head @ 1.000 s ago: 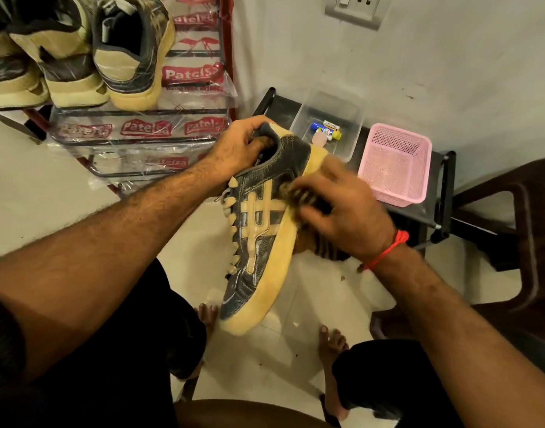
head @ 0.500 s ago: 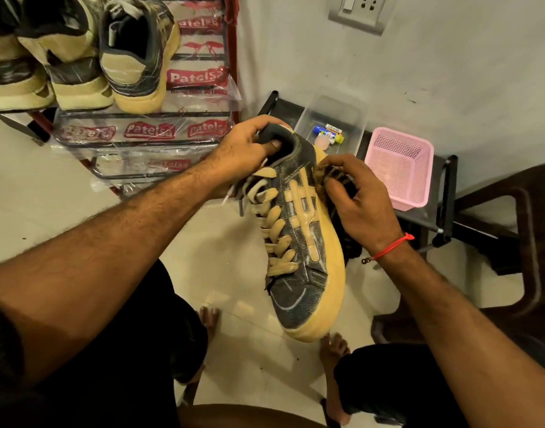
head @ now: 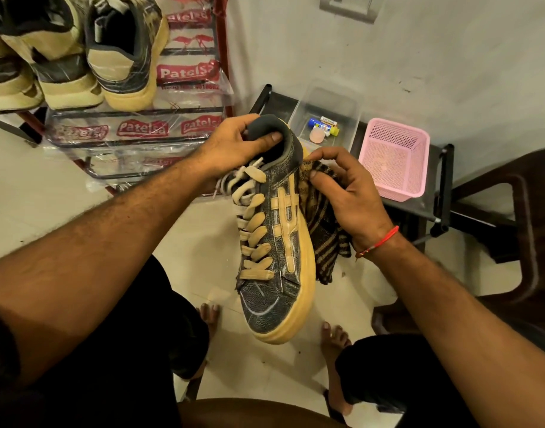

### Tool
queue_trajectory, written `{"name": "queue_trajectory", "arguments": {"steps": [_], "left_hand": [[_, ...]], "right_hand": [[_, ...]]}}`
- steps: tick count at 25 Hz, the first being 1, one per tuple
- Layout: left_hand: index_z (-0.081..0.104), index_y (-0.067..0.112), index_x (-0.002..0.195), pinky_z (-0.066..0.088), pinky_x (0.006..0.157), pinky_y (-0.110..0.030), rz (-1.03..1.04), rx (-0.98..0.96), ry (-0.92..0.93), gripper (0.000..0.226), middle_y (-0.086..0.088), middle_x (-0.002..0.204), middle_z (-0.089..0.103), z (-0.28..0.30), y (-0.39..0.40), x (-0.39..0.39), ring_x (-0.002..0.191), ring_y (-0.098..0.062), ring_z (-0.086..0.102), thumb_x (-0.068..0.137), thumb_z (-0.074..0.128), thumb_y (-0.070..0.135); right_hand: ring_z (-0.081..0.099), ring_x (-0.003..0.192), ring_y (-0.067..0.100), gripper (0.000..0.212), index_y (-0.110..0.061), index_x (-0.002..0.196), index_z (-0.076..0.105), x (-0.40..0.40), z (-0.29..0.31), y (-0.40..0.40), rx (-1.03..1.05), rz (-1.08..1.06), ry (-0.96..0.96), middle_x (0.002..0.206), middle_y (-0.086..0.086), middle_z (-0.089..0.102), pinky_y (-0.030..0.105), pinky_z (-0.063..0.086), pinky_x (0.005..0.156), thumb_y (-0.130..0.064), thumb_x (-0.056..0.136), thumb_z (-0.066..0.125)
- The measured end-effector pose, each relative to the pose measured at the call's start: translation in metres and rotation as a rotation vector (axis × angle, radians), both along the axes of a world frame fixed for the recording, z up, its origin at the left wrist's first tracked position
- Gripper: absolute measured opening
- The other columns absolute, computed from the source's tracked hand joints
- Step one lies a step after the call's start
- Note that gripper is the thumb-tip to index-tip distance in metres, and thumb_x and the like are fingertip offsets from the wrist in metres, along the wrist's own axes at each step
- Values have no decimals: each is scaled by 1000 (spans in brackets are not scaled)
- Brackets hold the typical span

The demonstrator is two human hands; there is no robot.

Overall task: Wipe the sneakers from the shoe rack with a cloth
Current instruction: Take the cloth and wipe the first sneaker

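Note:
A dark sneaker [head: 274,261] with tan laces, tan stripes and a thick tan sole hangs in mid-air, toe pointing down toward me. My left hand [head: 234,146] grips its heel collar, thumb inside the opening. My right hand [head: 348,193] holds a brown striped cloth [head: 323,239] bunched against the sneaker's right side near the heel. The cloth's loose end hangs below my wrist. More sneakers [head: 122,54] of the same kind stand on the shoe rack [head: 135,131] at the upper left.
A low black stand [head: 441,193] by the wall carries a clear box [head: 326,112] with small items and a pink mesh basket [head: 394,162]. A dark chair [head: 524,242] stands at the right. My bare feet rest on the tiled floor [head: 27,186] below the sneaker.
The sneaker has turned from its side to laces-up, toe swinging toward me. My right hand with the cloth has slid from the middle of the side up toward the heel.

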State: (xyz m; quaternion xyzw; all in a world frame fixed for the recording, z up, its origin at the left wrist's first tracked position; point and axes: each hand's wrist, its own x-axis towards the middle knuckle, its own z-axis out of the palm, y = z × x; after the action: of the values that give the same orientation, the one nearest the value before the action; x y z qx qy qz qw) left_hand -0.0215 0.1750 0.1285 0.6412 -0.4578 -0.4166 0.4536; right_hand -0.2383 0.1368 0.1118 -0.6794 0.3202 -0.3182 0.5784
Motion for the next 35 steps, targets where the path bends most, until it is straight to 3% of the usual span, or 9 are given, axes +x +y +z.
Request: {"name": "queue_trajectory", "arguments": {"steps": [4, 9, 11, 13, 17, 23, 28, 30, 35], "left_hand": [[59, 8, 127, 54, 74, -16, 6, 19, 210, 30, -1, 106, 69, -1, -1, 3, 87, -3, 71, 98, 62, 12], [65, 9, 116, 55, 76, -19, 113, -88, 149, 20, 2, 99, 73, -9, -5, 7, 88, -5, 72, 97, 62, 6], [67, 12, 110, 56, 72, -21, 162, -48, 185, 15, 3, 92, 74, -11, -6, 11, 82, -6, 72, 97, 62, 6], [68, 9, 110, 55, 68, -22, 163, 1, 206, 14, 5, 85, 75, -12, -5, 18, 76, -6, 71, 97, 62, 7], [66, 3, 119, 54, 66, -18, 136, 69, 146, 23, 9, 78, 74, -13, -3, 17, 71, -2, 69, 96, 63, 6], [68, 8, 108, 52, 63, -15, 74, 70, 129, 15, 11, 72, 74, -7, -10, -6, 68, 1, 70, 95, 62, 3], [66, 15, 93, 48, 52, -10, 110, 145, 81, 13, 16, 57, 69, -1, -3, 4, 53, 6, 64, 96, 61, 3], [67, 14, 99, 50, 56, -11, 94, 139, 89, 12, 13, 64, 72, -3, -4, 6, 58, 5, 66, 96, 61, 4], [64, 13, 118, 49, 69, -10, -111, 143, -97, 23, 9, 90, 67, 0, -12, -9, 69, 12, 65, 96, 61, 6]], "right_hand": [[71, 92, 29, 20, -10, 115, 60, 2, 13, 5, 145, 10, -175, 100, 17, 72, 38, 58, 84, 0, 98, 56], [64, 106, 21, 22, -6, 117, 62, 1, 18, 15, -399, 104, 27, 110, 8, 67, 40, 52, 96, -1, 95, 61], [58, 107, 17, 26, -9, 118, 64, -1, 24, 24, -572, 202, 123, 113, 6, 62, 32, 49, 96, -13, 93, 66], [55, 105, 15, 32, -11, 121, 65, -4, 33, 32, -662, 353, 193, 115, 7, 56, 23, 48, 93, -26, 92, 66], [55, 106, 19, 29, -9, 119, 70, -7, 38, 39, -798, 609, 208, 117, 11, 54, 24, 49, 94, -20, 92, 65], [56, 99, 18, 25, -7, 115, 71, 5, 34, 14, -859, 238, 255, 109, 13, 59, 26, 49, 88, -15, 93, 65], [58, 100, 19, 23, -6, 111, 73, -8, 38, 49, -878, 750, 181, 112, 14, 58, 30, 53, 87, -14, 91, 66], [56, 97, 16, 23, -5, 111, 73, -9, 39, 36, -914, 652, 189, 110, 15, 58, 24, 51, 87, -12, 91, 66], [59, 95, 22, 22, -5, 111, 72, -1, 29, -1, -897, 45, 268, 106, 16, 60, 5, 39, 87, -14, 91, 66]]}}
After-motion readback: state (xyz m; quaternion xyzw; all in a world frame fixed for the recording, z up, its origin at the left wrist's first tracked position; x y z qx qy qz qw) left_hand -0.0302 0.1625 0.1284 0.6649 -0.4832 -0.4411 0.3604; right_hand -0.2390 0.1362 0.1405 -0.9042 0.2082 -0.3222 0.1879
